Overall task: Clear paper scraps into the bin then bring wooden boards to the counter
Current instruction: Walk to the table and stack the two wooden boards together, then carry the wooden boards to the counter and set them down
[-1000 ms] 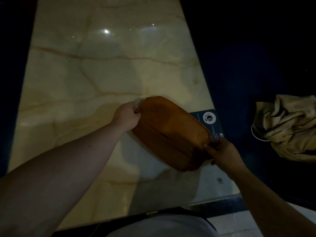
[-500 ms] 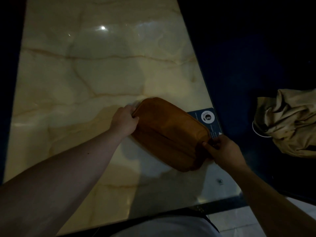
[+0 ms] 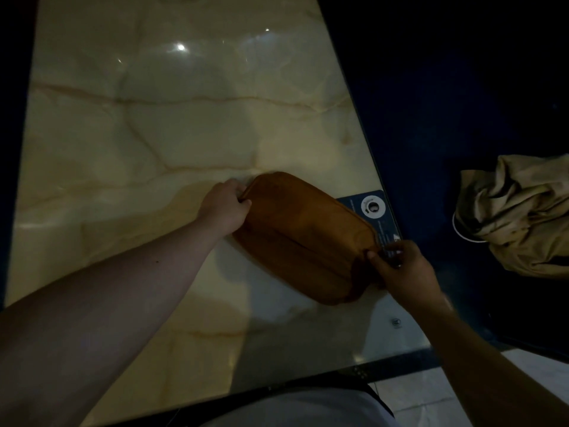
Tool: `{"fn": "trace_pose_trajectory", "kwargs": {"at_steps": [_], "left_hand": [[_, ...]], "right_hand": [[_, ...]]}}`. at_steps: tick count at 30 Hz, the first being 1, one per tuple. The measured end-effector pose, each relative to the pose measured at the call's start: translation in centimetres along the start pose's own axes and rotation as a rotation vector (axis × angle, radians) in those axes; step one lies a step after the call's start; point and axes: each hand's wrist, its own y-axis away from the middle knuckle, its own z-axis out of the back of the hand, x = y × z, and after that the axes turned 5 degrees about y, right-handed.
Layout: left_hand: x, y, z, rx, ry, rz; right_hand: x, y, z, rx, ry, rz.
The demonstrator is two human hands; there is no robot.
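A stack of brown wooden boards (image 3: 303, 238) with rounded corners lies slanted on the glossy marble counter (image 3: 172, 134), near its right edge. My left hand (image 3: 226, 206) grips the stack's upper left end. At the lower right end my right hand (image 3: 403, 269) holds the corner between thumb and fingers. The stack looks like two or three thin boards pressed together; the light is dim and the layers are hard to separate. No paper scraps or bin show on the counter.
A dark blue label (image 3: 377, 217) with a white round mark sits on the counter's right edge, partly under the boards. Crumpled beige paper or cloth (image 3: 520, 217) rests in the dark area at the right. Pale floor tiles (image 3: 431, 399) show at the bottom right.
The boards and both hands stay almost in place on the counter. My left hand has shifted slightly along the stack's upper left end.
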Motion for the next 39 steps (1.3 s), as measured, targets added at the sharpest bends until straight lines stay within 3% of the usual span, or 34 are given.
{"fn": "trace_pose_trajectory", "kwargs": {"at_steps": [9, 15, 22, 25, 34, 39], "left_hand": [[-2.8, -2.3, 0.0, 0.199, -0.385, -0.097], [-2.9, -2.4, 0.1, 0.240, -0.436, -0.123], [-2.6, -0.5, 1.1, 0.178, -0.369, -0.179], [-2.6, 1.0, 2.1, 0.115, -0.330, -0.109], [-1.6, 7.3, 5.3, -0.014, 0.082, -0.028], [-1.0, 9.9, 7.6, -0.060, 0.282, -0.140]], "right_hand": [[-0.4, 1.0, -1.3, 0.219, -0.124, -0.216], [0.8, 0.7, -1.0, 0.285, -0.107, -0.232], [1.4, 1.3, -1.4, 0.263, -0.090, -0.229], [1.1, 1.9, -1.4, 0.190, -0.100, -0.157], [4.6, 2.7, 1.6, -0.004, -0.287, 0.001], [7.5, 6.1, 3.2, -0.080, -0.326, 0.100]]}}
